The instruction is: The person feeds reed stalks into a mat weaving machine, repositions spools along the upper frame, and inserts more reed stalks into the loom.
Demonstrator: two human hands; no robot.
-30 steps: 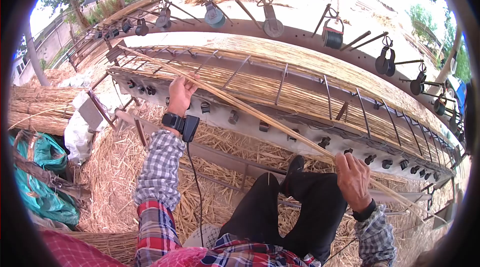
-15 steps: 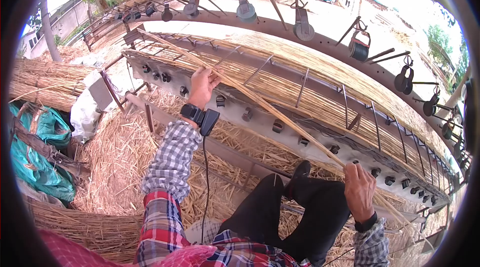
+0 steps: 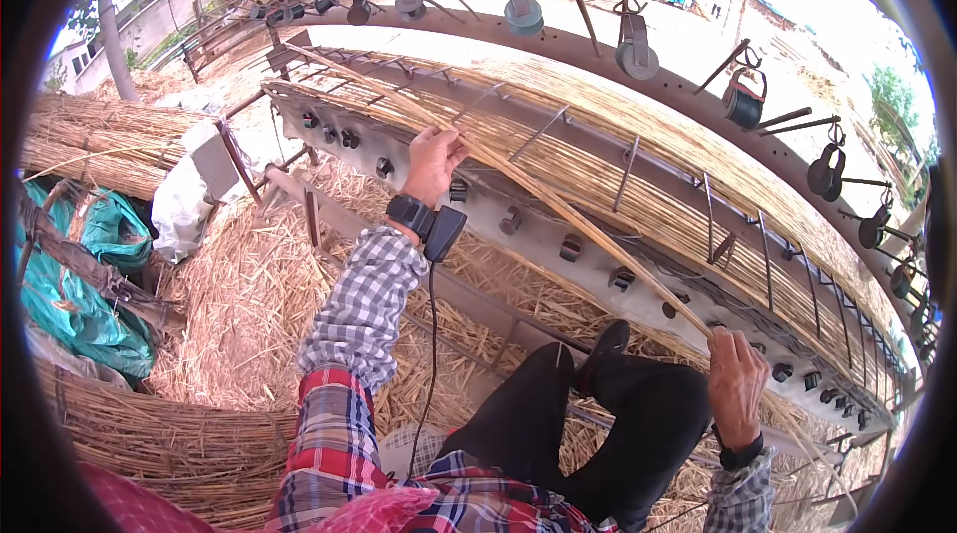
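Note:
A long thin bundle of reed stalks point(image 3: 588, 231) runs diagonally from upper left to lower right, over the front of a long metal frame. My left hand point(image 3: 435, 164) is at its upper part, fingers bent around the stalks. Lower down, my right hand point(image 3: 736, 383) is closed in a fist round the same stalks, whose thin ends trail below it. Behind the stalks, a layer of reeds point(image 3: 638, 169) lies on the frame between upright metal rods. Black clips line the pale front panel point(image 3: 538, 234).
Wire spools point(image 3: 636, 59) hang from a curved metal beam point(image 3: 698, 99) beyond the frame. Tied reed bundles point(image 3: 110, 139) and teal sacking point(image 3: 110, 309) are at the left. Loose straw point(image 3: 234, 304) covers the ground. A cable hangs from my left wrist device.
The frame and both hands appear shifted to the right in view, as the view has turned left. Both hands stay on the stalks.

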